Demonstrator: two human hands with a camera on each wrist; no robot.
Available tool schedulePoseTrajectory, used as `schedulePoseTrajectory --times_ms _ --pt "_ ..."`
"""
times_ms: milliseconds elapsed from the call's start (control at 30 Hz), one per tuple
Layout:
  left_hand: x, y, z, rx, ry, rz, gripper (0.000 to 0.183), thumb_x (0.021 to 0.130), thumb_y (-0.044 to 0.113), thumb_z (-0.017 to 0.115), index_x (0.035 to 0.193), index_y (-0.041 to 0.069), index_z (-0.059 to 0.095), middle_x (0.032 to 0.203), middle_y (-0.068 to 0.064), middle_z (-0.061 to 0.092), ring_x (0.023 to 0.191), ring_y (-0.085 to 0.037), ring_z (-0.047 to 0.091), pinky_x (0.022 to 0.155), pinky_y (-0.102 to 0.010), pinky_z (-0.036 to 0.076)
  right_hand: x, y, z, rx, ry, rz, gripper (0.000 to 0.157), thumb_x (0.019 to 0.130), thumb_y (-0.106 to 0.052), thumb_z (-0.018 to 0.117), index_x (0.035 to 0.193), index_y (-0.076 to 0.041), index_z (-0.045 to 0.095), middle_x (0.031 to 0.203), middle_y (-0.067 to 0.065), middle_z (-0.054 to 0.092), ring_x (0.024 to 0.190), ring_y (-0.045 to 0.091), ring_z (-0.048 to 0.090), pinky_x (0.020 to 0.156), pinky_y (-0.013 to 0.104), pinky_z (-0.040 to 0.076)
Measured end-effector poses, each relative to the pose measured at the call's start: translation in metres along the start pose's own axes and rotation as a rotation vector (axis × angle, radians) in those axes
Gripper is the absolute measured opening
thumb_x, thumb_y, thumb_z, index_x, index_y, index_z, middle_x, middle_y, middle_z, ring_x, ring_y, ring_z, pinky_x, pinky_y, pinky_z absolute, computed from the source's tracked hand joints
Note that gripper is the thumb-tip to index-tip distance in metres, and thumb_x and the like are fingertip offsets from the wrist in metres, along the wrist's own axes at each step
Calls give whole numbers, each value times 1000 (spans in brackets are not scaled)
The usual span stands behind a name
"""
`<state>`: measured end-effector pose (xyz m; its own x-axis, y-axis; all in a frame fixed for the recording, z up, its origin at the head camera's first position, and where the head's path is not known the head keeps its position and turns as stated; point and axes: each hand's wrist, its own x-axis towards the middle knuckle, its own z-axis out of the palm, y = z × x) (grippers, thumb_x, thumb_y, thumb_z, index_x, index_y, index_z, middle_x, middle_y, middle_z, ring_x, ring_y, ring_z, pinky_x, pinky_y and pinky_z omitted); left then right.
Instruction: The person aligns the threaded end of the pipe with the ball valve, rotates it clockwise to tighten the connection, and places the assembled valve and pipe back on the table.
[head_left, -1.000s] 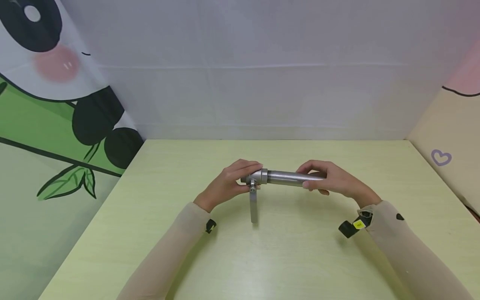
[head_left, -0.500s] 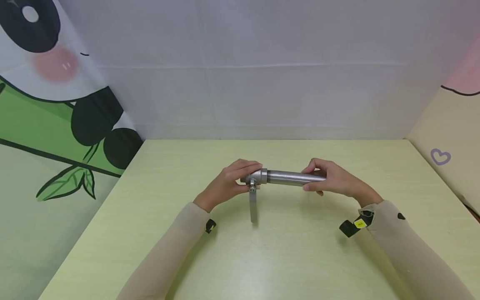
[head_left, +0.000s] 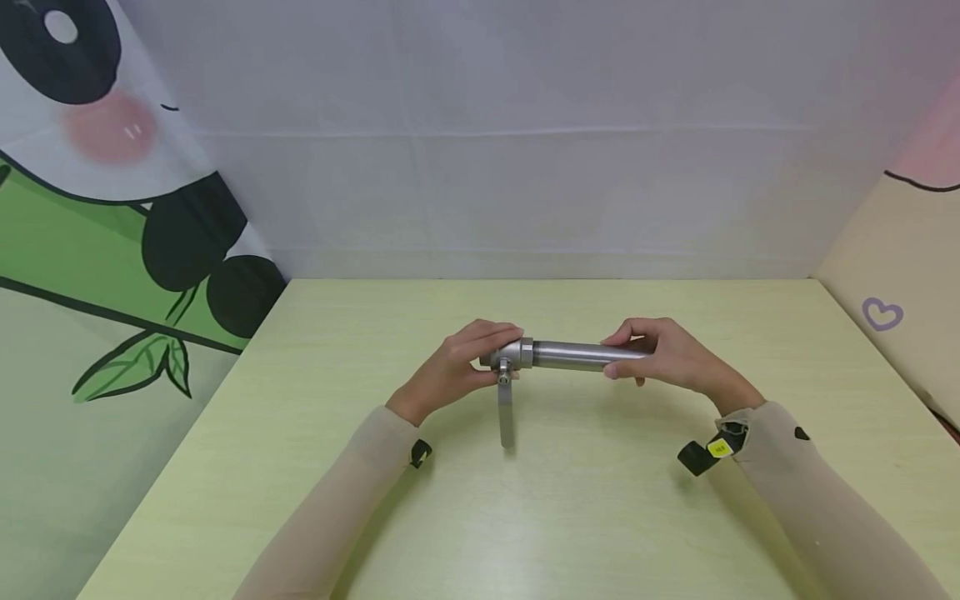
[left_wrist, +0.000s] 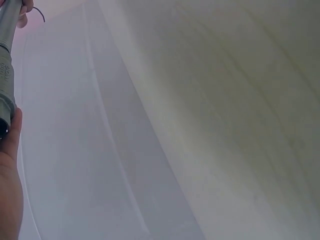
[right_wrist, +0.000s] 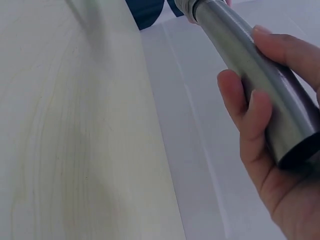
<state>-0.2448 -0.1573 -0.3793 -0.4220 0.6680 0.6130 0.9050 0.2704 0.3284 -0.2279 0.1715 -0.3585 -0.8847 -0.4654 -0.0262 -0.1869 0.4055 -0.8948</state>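
Observation:
My left hand (head_left: 453, 360) grips the body of a metal ball valve (head_left: 513, 353), fingers over the top and thumb below. A flat lever handle (head_left: 506, 417) hangs from the valve toward the front of the table. Into the valve's right end runs a smooth steel pipe (head_left: 568, 355), roughly level above the tabletop. My right hand (head_left: 675, 354) holds the pipe's far end. In the right wrist view, thumb and fingers curl round the pipe (right_wrist: 240, 52) near its dark open end. The left wrist view catches the valve (left_wrist: 6, 80) only at its edge.
Beneath both hands lies a pale wood-grain table (head_left: 480, 517). A light grey cloth backdrop (head_left: 525, 167) rises behind it, with a printed panda and leaf panel (head_left: 150, 250) on the left and a beige panel (head_left: 892, 258) on the right.
The fingers of my right hand have shifted slightly along and around the pipe toward its free end. My left hand and the valve stay almost in place.

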Motion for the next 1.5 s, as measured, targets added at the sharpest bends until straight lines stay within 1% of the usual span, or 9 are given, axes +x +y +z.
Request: schedulePoseTrajectory --times_ms 233,433,533,767,933,1067,1133,1333,1500 --pt "0 0 0 -1 -3 -2 55 74 1 81 125 -1 59 123 -11 61 112 -23 58 93 -27 53 0 1 -2 1 -16 -13 29 86 -19 74 110 -6 67 85 12 71 71 19 64 55 30 53" --pt "0 0 0 -7 -2 10 56 75 0 80 126 1 59 123 -11 61 113 -23 57 93 -26 53 -1 1 -3 -15 -17 -15 26 90 -23 68 111 -6 69 84 11 70 73 20 64 55 30 52" --pt "-1 -1 0 -7 2 16 56 75 0 80 127 2 59 123 -11 61 113 -22 57 92 -25 53 0 1 -3 -10 -19 -5 27 92 -24 66 111 -5 68 82 10 70 69 19 63 52 27 49" --pt "-1 -1 0 -10 3 23 57 75 0 80 127 2 58 124 -11 60 113 -22 57 93 -23 52 1 1 -3 0 -42 8 28 95 -25 62 112 -4 67 73 12 66 54 14 49 46 25 41" --pt "-2 -1 1 -13 -2 31 56 75 -3 78 127 1 58 125 -11 60 113 -23 57 91 -24 53 3 2 -1 10 -66 32 27 95 -27 61 112 -7 66 77 14 63 57 13 49 46 25 39" --pt "-2 0 1 -19 -1 36 56 76 -3 78 127 2 58 125 -11 60 113 -23 57 90 -24 53 2 3 1 34 -82 11 23 93 -24 64 112 -11 62 79 14 61 55 14 48 45 25 38" --pt "-2 0 1 -16 4 39 56 75 -2 79 127 1 58 124 -12 60 113 -23 57 90 -24 54 1 3 2 45 -88 -7 26 90 -20 68 113 -12 58 81 13 60 52 14 46 45 25 38" --pt "-1 0 1 -18 11 38 56 75 0 80 127 1 58 124 -12 60 112 -23 57 91 -25 54 0 3 1 51 -102 -31 39 82 -12 75 112 -14 51 105 15 53 53 12 46 45 28 41" --pt "0 2 0 -23 12 39 56 75 0 80 126 1 59 123 -12 60 112 -23 58 90 -25 54 -1 3 1 47 -104 -29 34 82 -12 75 109 -13 53 101 17 57 52 13 49 49 31 46"
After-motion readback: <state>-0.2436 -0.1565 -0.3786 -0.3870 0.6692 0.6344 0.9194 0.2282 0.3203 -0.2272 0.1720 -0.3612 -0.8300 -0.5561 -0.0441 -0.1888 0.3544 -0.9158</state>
